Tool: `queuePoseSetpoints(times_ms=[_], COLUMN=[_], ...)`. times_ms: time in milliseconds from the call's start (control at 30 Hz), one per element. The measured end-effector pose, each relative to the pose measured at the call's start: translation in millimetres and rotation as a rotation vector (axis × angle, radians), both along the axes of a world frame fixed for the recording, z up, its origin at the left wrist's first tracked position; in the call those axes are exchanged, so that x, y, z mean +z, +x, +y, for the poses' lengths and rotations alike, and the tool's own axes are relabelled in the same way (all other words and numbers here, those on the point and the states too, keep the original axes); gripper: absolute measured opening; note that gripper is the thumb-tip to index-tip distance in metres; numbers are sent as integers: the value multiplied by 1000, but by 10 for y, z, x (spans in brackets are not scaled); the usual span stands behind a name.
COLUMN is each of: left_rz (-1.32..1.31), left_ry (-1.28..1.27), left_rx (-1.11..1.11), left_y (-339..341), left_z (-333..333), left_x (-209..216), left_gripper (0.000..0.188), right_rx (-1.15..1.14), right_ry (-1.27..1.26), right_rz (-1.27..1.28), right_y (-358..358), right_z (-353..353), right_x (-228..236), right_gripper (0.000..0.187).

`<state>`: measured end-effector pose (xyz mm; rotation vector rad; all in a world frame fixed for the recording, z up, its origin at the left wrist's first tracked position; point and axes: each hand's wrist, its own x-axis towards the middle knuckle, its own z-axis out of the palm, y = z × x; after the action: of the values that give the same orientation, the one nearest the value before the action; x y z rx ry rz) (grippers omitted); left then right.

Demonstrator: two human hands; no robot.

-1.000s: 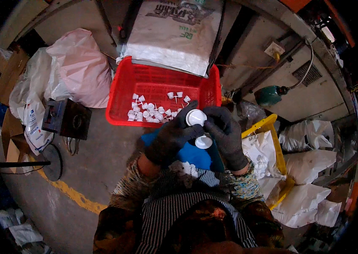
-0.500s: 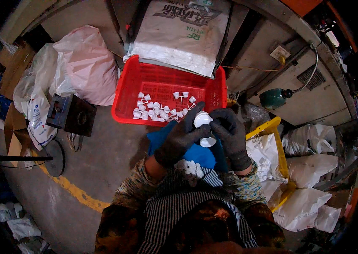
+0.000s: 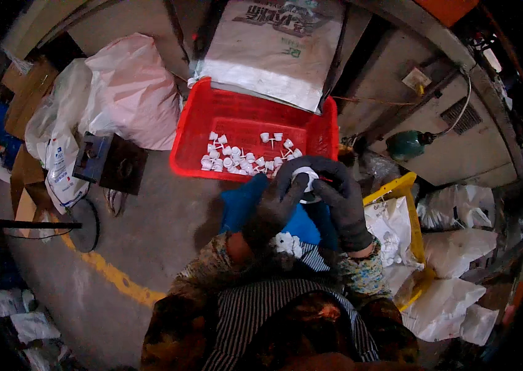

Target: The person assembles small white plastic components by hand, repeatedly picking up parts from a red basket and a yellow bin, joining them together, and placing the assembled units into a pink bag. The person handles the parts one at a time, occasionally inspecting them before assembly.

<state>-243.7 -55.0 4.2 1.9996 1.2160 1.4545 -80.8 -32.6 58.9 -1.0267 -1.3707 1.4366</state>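
As I see it, left hand point(image 3: 274, 205), right hand point(image 3: 343, 195): fingers grasping white part point(image 3: 306, 171) — likely unfinished
Red crate point(image 3: 187, 142): white pieces point(image 3: 227, 162) inside — done or waiting, can't tell

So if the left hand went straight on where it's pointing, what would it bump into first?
Beyond the white part it touches, the left hand, pointing up and rightward in the picture, would probably meet the right hand first; overlap makes depth unclear.
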Motion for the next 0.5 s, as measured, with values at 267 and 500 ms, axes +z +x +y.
queuePoseSetpoints(times_ms=[267, 500], left_rz=[-559, -185], left_ry=[-278, -26], left_rx=[-188, 26], left_y=[158, 190], left_z=[-167, -150], left_x=[206, 199], left_gripper=[36, 40], right_rx=[48, -79], right_ry=[-136, 660], right_rz=[88, -585], right_y=[-123, -15], right_z=[-156, -152], right_x=[238, 59], right_gripper=[49, 48])
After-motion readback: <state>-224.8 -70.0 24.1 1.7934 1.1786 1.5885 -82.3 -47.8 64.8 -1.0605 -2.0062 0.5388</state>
